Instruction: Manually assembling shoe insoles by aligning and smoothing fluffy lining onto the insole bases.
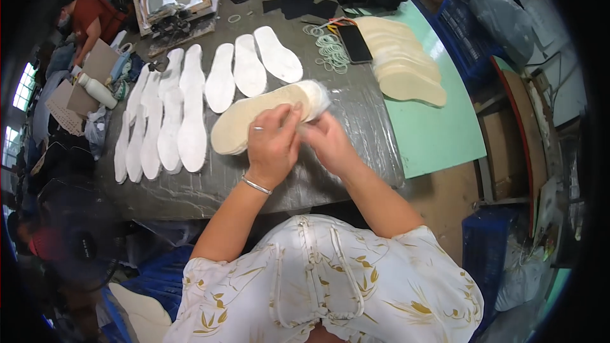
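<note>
Beige insole stack (254,121) in both hands, white insoles (190,101) alongside.

Single head view, worn high on the person's head, looking steeply down and forward over the chest. Fisheye: dark rim all around, straight edges bowed, worktable (190,197) edge curving. Near field is the person's patterned blouse (330,286) at the bottom edge, forearms entering from below, left hand (272,143) and right hand (327,143) close under the lens at centre. Far end of the table sits at the top edge, floor at right. No second view to overlap.
</note>
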Demonstrator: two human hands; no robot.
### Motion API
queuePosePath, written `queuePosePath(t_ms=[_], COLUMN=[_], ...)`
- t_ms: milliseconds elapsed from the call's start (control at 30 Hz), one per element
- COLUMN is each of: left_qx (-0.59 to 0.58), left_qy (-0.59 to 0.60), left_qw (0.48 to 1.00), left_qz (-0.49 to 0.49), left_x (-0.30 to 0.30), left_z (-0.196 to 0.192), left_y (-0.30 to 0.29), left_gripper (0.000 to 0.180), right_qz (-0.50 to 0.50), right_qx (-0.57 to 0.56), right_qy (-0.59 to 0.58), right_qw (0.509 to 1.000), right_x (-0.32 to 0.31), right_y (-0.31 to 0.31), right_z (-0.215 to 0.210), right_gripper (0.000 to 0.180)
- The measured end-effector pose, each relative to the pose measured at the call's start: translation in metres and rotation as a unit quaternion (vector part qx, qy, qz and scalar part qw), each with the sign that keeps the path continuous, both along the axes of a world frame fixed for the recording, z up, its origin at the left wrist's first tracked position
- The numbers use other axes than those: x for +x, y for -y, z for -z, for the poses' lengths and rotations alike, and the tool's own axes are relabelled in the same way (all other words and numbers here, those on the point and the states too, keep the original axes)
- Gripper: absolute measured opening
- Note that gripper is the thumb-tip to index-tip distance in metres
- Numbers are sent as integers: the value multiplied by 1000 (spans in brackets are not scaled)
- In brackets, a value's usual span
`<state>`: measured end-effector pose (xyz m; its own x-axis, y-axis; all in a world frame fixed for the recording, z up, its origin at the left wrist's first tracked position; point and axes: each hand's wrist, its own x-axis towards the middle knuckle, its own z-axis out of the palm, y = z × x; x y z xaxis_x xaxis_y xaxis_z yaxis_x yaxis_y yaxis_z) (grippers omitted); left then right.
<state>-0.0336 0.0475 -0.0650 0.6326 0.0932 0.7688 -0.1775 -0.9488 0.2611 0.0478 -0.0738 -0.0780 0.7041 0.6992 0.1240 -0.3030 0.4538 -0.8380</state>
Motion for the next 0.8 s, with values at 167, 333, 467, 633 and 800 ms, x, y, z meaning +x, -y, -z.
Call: queuePosePath(t_ms=[167,333,467,633,800], left_qx=[-93,-164,-618,-709,-697], left_qy=[-119,-87,-307,-246,-242], left_qw=[986,980,717,646,664], left_qz=[71,-69,103,142,120], left_x=[-2,-16,-19,-17,-18], left_z=[24,82,96,89,86], left_y=[11,-56,-68,-66,-68], left_gripper=[43,72,85,60,56], right_qz=[29,10,31,64,92], right_qx=[-68,-82,-47,-32,-147], right_qy=[-142,-107,-105,-119,-93], right_qw=[987,991,993,990,980], right_x=[71,113,130,128,128], right_y=[12,42,63,78,84], right_z=[34,34,41,57,63], right_gripper=[26,25,31,32,31])
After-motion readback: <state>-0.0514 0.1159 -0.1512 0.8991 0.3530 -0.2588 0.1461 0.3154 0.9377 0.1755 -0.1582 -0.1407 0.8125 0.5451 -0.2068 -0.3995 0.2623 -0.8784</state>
